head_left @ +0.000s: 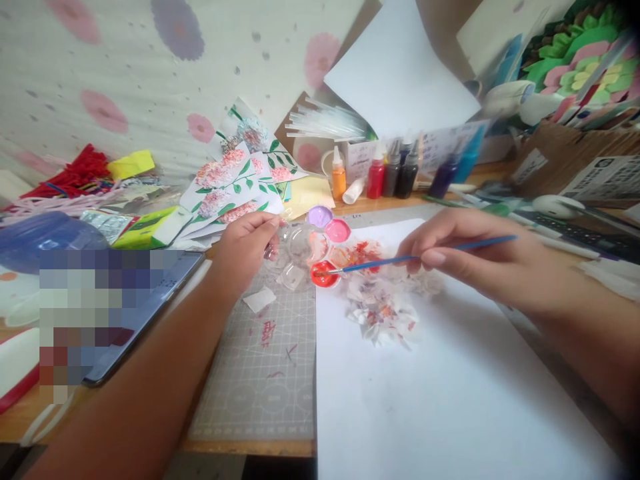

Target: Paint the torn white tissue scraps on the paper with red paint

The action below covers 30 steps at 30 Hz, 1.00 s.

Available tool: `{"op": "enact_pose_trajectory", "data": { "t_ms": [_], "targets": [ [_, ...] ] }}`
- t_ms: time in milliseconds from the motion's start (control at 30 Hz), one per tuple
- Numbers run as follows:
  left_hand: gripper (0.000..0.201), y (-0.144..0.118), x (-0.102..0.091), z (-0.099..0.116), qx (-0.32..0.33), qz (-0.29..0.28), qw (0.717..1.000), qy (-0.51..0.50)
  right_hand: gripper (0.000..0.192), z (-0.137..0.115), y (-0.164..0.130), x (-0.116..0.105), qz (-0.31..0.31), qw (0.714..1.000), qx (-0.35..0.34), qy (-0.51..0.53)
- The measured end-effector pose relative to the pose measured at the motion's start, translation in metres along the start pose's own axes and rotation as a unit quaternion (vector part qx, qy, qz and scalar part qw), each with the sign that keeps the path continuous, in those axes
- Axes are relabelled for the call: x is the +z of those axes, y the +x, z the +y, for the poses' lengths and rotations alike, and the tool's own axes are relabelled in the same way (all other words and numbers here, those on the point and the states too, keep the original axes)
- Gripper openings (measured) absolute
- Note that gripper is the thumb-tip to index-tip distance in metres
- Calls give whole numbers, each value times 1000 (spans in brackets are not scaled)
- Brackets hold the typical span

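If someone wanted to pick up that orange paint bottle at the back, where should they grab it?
Probably around the round body of the orange paint bottle, below its narrow white nozzle. It stands upright, with the red bottle close on its right, so coming from the front, fingers on either side, looks easiest.

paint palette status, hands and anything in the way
Left hand steadies the paint palette by its edge. Right hand grips brush, tip in red paint well. Stained crumpled tissue beside the palette.

clear glossy plastic palette (300,250) is gleaming; white paper sheet (450,393) is lying matt and smooth, crumpled tissue (383,310) is looking soft and rough.
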<state>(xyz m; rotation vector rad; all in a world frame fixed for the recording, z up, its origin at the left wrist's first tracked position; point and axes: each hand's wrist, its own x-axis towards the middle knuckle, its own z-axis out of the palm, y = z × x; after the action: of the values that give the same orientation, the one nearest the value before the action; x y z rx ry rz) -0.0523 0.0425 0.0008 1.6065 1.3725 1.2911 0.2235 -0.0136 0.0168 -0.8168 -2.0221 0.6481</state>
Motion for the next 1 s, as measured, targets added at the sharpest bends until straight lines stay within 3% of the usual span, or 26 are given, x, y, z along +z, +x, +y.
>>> {"op": "enact_pose_trajectory", "data": {
  "t_ms": [300, 467, 567, 667, 767, 867, 1000],
  "targets": [
    [12, 5, -8, -9, 3, 1, 1000, -12, 10, 3, 0, 2, -18, 999, 12, 44],
    [12, 4, -7, -10, 1, 2, 1000, -13, 13, 7, -1, 4, -13, 992, 66, 110],
    [12, 3, -6, -8, 0, 6, 1000, -16, 19, 13, 0, 7, 6, 974, 111, 199],
    [11, 3, -7, -7, -1, 7, 1000, -15, 25, 19, 2, 7, 46, 938, 167, 301],
    [11, 4, -8, -7, 6, 9, 1000, -14, 29, 23, 3, 4, 95, 916, 195, 338],
    [12, 5, -9, -8, 14, 12, 1000, -13, 26, 25, 3, 3, 88, 929, 179, 312],
    [12, 4, -8, -8, 18, 8, 1000, -11, 19, 21, 2, 4, 22, 969, 124, 212]
  ]
}}
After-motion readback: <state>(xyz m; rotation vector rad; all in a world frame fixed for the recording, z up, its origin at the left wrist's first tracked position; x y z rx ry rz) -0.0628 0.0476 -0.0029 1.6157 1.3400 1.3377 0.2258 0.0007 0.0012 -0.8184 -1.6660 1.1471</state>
